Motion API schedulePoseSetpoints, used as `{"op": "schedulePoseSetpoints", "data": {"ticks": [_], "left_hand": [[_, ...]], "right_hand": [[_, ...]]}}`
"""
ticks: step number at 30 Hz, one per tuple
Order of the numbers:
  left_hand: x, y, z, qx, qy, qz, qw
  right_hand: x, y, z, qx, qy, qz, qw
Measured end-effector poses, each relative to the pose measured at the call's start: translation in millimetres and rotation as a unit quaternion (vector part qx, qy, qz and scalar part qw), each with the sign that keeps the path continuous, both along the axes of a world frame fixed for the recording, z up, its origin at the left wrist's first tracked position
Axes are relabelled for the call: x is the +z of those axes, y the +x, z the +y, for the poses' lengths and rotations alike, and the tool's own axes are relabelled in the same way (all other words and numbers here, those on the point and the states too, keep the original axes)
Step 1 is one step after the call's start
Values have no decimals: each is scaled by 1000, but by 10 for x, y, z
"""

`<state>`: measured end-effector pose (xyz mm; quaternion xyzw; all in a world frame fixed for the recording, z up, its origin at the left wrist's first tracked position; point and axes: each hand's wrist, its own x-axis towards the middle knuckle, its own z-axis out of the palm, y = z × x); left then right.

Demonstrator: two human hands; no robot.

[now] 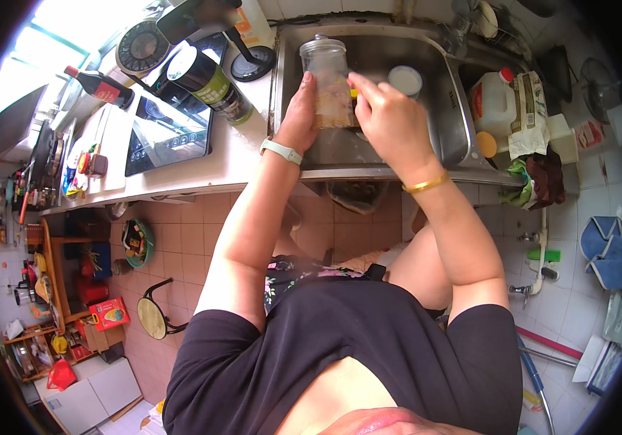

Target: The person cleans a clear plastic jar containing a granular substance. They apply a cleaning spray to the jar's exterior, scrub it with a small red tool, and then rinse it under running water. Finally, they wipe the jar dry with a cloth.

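Observation:
Over the left basin of a stainless steel sink (354, 173), my left hand (302, 114) grips a clear lidded jar (328, 81) by its left side. Small tan bits lie in the jar's lower part. My right hand (395, 117) is at the jar's right side, its index finger stretched towards the wall of the jar; whether the fingertip touches it I cannot tell. A bit of something yellow shows between the jar and my right hand. Behind my right hand, a round whitish container (405, 81) rests in the basin.
Left of the sink on the counter stand an induction cooktop (172, 133), a large dark canister (210, 87), a phone stand (252, 63), a small fan (144, 46) and a dark bottle (98, 87). On the right are a white plastic jug (493, 103) and cloths (539, 179) over the edge.

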<state>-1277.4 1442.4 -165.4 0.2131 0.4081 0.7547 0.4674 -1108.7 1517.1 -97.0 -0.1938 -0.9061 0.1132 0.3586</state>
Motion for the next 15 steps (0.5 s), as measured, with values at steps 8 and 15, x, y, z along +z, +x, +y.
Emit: {"op": "schedulePoseSetpoints", "data": {"ticks": [8, 15], "left_hand": [[35, 22, -1, -9, -10, 5, 1000], [28, 9, -7, -32, 5, -3, 999]], "right_hand": [[-9, -58, 93, -11, 15, 24, 1000], [59, -1, -43, 8, 0, 23, 1000]]}}
